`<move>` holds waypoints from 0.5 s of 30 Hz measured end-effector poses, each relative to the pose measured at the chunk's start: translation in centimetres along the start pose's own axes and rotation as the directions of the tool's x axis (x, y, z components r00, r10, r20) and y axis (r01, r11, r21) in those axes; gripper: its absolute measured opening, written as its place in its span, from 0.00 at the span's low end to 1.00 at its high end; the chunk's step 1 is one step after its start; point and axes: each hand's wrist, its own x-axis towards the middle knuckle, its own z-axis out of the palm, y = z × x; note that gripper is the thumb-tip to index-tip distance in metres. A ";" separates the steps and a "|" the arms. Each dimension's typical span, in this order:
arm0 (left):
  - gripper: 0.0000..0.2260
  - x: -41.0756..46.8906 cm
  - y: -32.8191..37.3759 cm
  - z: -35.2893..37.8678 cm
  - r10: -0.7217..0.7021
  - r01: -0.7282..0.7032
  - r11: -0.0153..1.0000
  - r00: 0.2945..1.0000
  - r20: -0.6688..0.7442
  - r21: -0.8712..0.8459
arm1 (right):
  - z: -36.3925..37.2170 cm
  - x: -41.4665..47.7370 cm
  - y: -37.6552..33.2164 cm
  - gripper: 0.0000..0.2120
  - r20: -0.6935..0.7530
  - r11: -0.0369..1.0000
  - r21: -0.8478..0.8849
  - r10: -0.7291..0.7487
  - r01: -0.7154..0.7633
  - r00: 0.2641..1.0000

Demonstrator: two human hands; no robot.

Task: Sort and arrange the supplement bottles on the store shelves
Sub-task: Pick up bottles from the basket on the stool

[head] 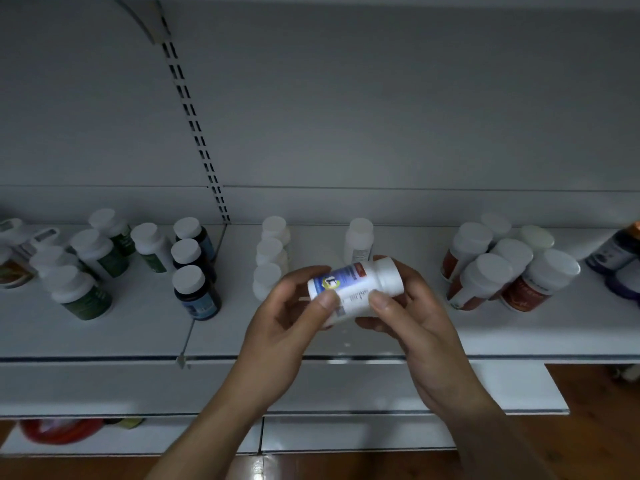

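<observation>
Both hands, left (277,327) and right (412,317), are gripping a white bottle (356,285) tilted sideways above the shelf (346,341).

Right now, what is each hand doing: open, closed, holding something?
Left hand: holds the white bottle at its base end, thumb on the label.
Right hand: grips the same bottle near the cap end.
</observation>
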 end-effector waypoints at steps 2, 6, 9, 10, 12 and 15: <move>0.15 0.1 0.0 0.0 -0.020 0.020 1.000 1.000 -0.016 0.010 | -0.1 0.0 0.0 0.25 -0.001 1.000 0.014 -0.005 0.005 1.000; 0.23 -0.2 -0.4 0.0 -0.017 0.015 0.998 0.999 0.042 0.055 | 0.0 0.1 0.1 0.19 -0.065 1.000 0.024 0.021 -0.020 0.998; 0.20 -0.3 -0.4 0.0 -0.005 0.002 0.998 0.998 0.055 0.059 | 0.0 -0.1 0.2 0.21 -0.041 1.000 0.008 0.027 -0.027 0.999; 0.17 -0.3 -0.4 0.1 -0.007 0.005 0.999 0.999 0.044 0.047 | 0.0 -0.2 0.3 0.22 -0.030 1.000 0.015 0.021 -0.020 0.999; 0.16 -0.3 -0.3 0.2 -0.028 0.028 0.999 0.999 0.038 0.016 | 0.0 -0.2 0.2 0.24 -0.025 0.999 0.041 0.013 -0.012 1.000; 0.20 -0.4 -0.3 0.1 -0.042 0.040 0.999 0.998 0.055 0.031 | 0.1 0.1 0.0 0.24 -0.045 1.000 0.025 -0.011 0.012 0.999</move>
